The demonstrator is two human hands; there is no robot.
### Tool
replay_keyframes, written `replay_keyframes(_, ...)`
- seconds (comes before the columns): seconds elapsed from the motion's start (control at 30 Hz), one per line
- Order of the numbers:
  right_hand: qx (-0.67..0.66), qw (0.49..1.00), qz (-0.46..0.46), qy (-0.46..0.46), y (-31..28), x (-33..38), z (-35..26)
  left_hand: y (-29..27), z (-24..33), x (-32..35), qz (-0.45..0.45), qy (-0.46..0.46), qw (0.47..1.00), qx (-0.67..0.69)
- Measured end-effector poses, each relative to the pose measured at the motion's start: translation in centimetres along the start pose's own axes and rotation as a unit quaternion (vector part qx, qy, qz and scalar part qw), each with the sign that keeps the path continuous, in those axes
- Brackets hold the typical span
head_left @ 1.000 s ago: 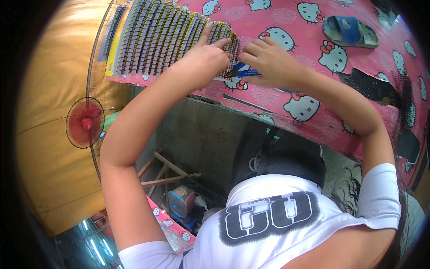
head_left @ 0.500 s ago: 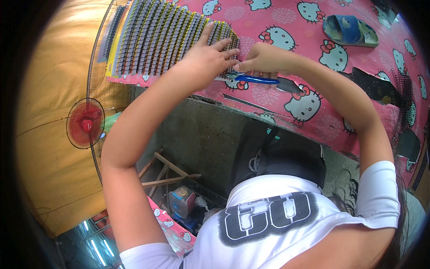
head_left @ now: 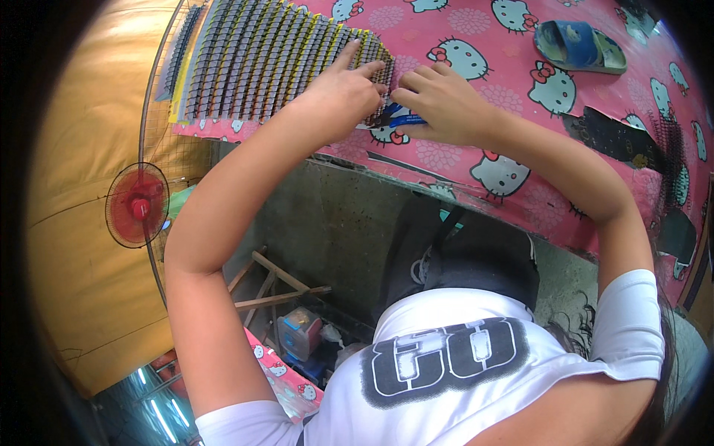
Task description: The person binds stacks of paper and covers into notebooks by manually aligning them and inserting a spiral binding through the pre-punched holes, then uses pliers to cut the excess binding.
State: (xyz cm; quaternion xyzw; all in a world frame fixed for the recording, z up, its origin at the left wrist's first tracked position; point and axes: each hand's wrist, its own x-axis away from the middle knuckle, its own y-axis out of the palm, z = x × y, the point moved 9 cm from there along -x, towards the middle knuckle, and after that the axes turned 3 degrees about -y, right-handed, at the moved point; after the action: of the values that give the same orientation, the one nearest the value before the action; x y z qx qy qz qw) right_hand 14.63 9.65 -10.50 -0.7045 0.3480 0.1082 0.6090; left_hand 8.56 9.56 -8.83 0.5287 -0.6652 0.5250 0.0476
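Note:
My left hand (head_left: pixel 343 91) lies over the right end of a panel of many thin ridged rows (head_left: pixel 253 63), grey with yellow edges, on the table. Its fingers are spread, the index stretched across the rows. Just right of it, my right hand (head_left: pixel 442 102) is closed round blue-handled pliers (head_left: pixel 406 120). The tool's two handles run from under my fingers toward the panel's right end, close to my left fingertips. Its jaws are hard to make out among the dark rows.
A pink printed cover (head_left: pixel 465 56) spreads over the table, torn to black (head_left: pixel 610 137) at right. A blue sandal (head_left: pixel 580 46) lies at the far right. A red fan (head_left: pixel 139 208) stands left, beside an orange tarp (head_left: pixel 82 149). Wooden legs (head_left: pixel 282 297) and a plastic box (head_left: pixel 299 333) sit below.
My right hand has changed its hold, fingers now wrapped over the pliers, whose handles have swung and drawn apart. My left hand has stayed on the panel with little shift.

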Motion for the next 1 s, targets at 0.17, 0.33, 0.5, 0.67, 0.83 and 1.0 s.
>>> replay_keyframes(0.17,0.029,1.000,0.009,0.004,-0.8,0.1,0.0,-0.1,0.1,-0.1,-0.014,0.003,1.000,-0.003)
replay_keyframes(0.33,-0.062,0.995,-0.048,0.068,0.7,-0.1,0.7,0.2,0.2,-0.2,-0.023,0.004,1.000,-0.011)
replay_keyframes(0.5,-0.431,0.763,-0.298,0.379,3.7,1.0,3.4,0.0,0.3,-0.1,0.002,0.004,1.000,-0.016)
replay_keyframes(0.67,-0.226,0.908,-0.256,0.244,2.5,-0.7,2.8,1.4,0.6,-0.6,0.010,0.012,1.000,-0.021)
replay_keyframes(0.83,-0.039,0.996,-0.063,0.050,0.1,1.1,1.3,0.7,0.6,-0.6,-0.016,0.003,1.000,-0.018)
replay_keyframes(1.0,0.008,1.000,-0.016,0.010,0.4,0.9,0.4,0.3,0.6,-0.7,-0.027,0.001,0.999,-0.017)
